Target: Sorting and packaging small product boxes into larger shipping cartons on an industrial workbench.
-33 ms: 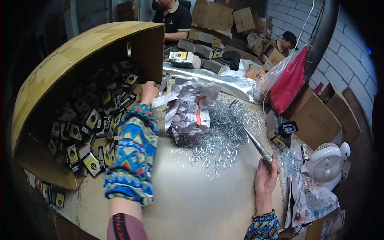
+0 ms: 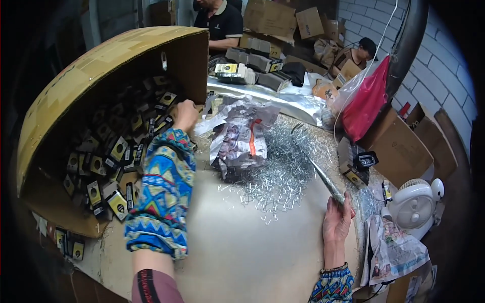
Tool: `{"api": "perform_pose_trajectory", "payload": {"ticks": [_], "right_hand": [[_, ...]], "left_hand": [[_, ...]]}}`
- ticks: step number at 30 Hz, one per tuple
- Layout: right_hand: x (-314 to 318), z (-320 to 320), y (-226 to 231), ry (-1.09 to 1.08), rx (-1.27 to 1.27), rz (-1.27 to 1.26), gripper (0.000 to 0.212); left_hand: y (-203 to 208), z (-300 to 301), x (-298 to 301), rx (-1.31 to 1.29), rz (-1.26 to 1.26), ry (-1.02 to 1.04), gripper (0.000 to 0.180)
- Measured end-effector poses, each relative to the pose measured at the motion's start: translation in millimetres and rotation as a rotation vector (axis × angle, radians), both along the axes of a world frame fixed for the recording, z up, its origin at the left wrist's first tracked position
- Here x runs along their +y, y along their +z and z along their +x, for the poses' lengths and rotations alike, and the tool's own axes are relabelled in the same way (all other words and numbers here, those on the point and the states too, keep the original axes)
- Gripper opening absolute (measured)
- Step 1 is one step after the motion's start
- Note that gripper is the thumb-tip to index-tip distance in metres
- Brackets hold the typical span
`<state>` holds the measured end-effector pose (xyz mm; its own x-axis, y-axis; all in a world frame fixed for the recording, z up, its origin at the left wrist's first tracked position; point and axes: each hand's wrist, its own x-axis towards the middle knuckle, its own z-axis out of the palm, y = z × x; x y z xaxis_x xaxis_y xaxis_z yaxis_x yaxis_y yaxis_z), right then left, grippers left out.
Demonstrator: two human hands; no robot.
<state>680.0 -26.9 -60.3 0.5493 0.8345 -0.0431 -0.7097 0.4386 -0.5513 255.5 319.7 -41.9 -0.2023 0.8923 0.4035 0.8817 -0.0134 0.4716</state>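
In my right hand (image 2: 336,222) I hold the hooked metal rod (image 2: 331,186); its near end is inside my grip, and its curved tip is over the heap of bent metal staples (image 2: 277,188). My left hand (image 2: 186,117) is at the opening of the cardboard carton (image 2: 126,48), just beside the small black-and-yellow boxes (image 2: 118,204); whether it grips something, I cannot tell.

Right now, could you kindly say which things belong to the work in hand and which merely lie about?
Seemingly in use:
hooked metal rod, in the right hand
bent wire pieces
black-and-yellow boxes, near the left hand

Likely lying about:
white fan
crumpled printed sheet
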Motion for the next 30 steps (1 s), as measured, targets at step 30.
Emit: {"api": "perform_pose_trajectory", "payload": {"ticks": [30], "right_hand": [[10.6,-3.3,-8.7,0.046,-0.1,-0.098,0.029]], "left_hand": [[108.7,-77.4,-99.5,0.523,-0.211,-0.076,0.027]]}}
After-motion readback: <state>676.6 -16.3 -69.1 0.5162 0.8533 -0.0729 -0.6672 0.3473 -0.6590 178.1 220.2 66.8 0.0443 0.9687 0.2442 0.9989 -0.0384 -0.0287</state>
